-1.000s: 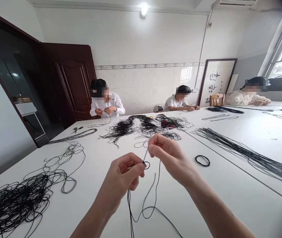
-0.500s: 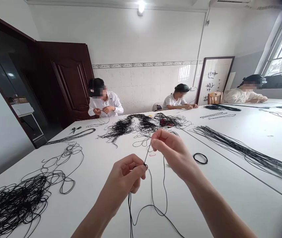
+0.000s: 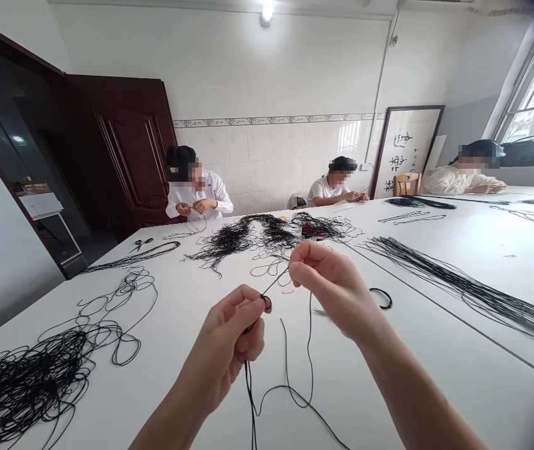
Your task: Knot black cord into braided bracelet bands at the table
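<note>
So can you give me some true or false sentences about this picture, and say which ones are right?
1. The left hand and the right hand both pinch a black cord. True.
2. The right hand holds scissors. False: it holds cord, and the scissors lie on the white table.
3. Loose cord lies in a big tangled heap on the table. True.
4. Nobody else is in the room. False: there is a person by the door, a person by the tiled wall and a person by the window.
</note>
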`<action>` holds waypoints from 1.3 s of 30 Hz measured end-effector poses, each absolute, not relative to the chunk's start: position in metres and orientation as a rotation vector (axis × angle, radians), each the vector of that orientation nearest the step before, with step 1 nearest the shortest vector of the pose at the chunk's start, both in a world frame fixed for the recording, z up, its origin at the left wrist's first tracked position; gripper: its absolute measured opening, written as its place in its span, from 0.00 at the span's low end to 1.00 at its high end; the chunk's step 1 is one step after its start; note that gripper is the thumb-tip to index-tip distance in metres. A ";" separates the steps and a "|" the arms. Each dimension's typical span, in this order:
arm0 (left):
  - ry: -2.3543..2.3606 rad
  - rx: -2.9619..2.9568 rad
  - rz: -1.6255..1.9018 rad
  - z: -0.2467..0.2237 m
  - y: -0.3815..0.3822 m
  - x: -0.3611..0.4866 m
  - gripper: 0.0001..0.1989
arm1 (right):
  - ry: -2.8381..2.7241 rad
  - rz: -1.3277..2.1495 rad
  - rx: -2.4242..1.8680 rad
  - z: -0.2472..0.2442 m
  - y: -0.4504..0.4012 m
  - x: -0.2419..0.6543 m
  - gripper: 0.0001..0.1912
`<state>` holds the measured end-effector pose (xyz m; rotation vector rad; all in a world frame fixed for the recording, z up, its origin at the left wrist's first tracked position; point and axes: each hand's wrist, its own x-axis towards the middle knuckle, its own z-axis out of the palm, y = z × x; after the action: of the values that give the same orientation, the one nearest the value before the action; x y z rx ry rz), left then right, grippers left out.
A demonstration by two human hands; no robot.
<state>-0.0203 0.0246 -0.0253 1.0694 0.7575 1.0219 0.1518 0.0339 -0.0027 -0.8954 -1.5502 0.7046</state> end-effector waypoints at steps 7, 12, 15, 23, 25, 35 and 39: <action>0.806 1.090 1.026 -0.025 0.026 -0.020 0.11 | -1.562 0.702 -0.883 -0.001 0.030 0.151 0.07; 0.859 1.163 0.922 -0.024 0.025 -0.020 0.12 | -1.568 0.700 -0.875 -0.001 0.029 0.152 0.07; 0.870 1.187 0.835 -0.020 0.023 -0.019 0.10 | -1.566 0.687 -0.894 -0.001 0.031 0.151 0.07; 0.846 1.263 0.838 -0.016 0.020 -0.020 0.11 | -1.537 0.634 -0.920 -0.005 0.034 0.148 0.07; 0.841 1.280 0.850 -0.016 0.019 -0.019 0.11 | -1.524 0.625 -0.927 -0.005 0.034 0.148 0.07; 0.838 1.283 0.763 -0.019 0.019 -0.018 0.09 | -1.428 0.551 -0.947 -0.002 0.032 0.150 0.06; 0.805 1.287 0.759 -0.023 0.022 -0.018 0.09 | -1.407 0.493 -0.973 -0.005 0.040 0.150 0.07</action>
<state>-0.0185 0.0218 -0.0229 1.2872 0.8054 0.7589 0.1500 0.0395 -0.0051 -0.9732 -1.4072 0.4935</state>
